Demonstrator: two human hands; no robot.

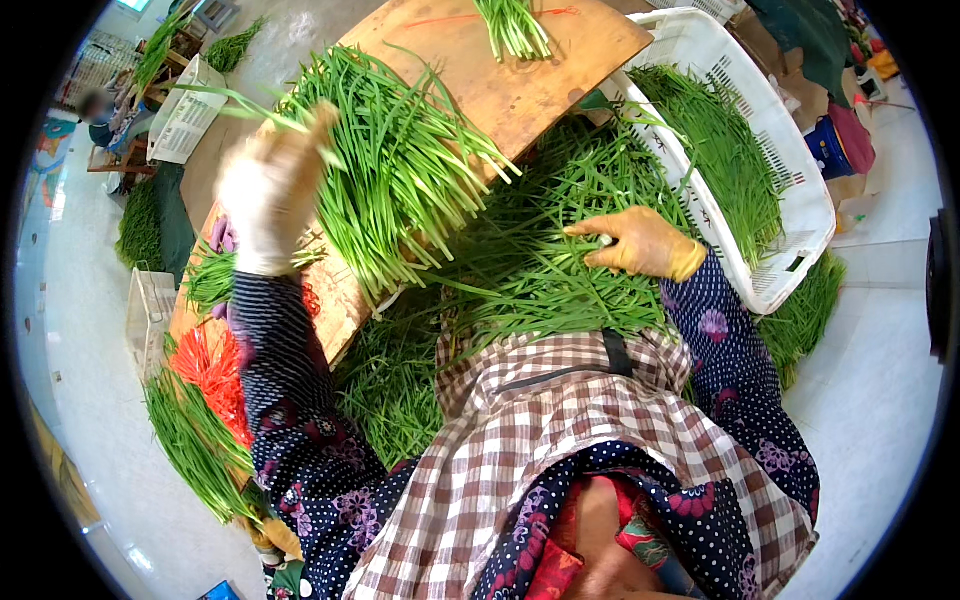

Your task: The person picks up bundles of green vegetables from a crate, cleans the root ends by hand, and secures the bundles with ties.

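Observation:
My left hand [270,187], in a pale glove and blurred, is raised at the left edge of a large heap of green stalks with pale ends [397,172] on a wooden board. A few green leaves stick out by its fingers; whether they are gripped is unclear. My right hand [637,241], in a yellowish glove, rests over loose green stalks [540,292] on my lap, index finger stretched out. A small pale stalk end shows between its thumb and finger. Another bundle of stalks [517,34] lies at the board's far end.
The wooden board [480,97] slants across in front of me. A white plastic crate [799,217] with green stalks stands at the right. Red plastic strips [214,375] lie on the board's left, near more bundles [191,442]. A person [105,120] sits at the far left beside crates.

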